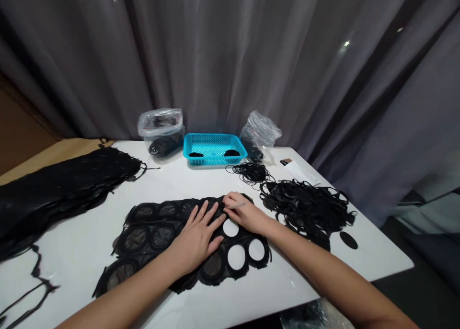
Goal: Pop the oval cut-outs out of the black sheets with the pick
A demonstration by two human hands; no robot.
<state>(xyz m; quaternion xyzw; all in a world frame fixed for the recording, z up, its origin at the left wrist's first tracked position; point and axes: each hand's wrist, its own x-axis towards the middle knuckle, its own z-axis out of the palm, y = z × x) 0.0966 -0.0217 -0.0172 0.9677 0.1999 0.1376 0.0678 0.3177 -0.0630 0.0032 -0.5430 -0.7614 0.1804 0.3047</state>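
A black sheet (147, 258) with rows of round, ring-edged shapes lies on the white table. Some circles are see-through dark film, while several near my right hand are open holes with the table showing white. My left hand (196, 243) rests flat on the sheet, fingers spread, holding nothing. Beside it, my right hand (246, 215) is closed at the sheet's far edge around a thin grey tool (236, 205). Its kind and tip are hard to make out. The fingertips touch the sheet just above an open hole.
A blue basket (215, 161) holding black pieces stands between two clear bags (161, 132) (260, 130) at the back. Thin black cords (253, 172), a heap of black strips (309, 204) and a black disc (348, 240) lie right. Stacked black sheets (68, 185) fill the left.
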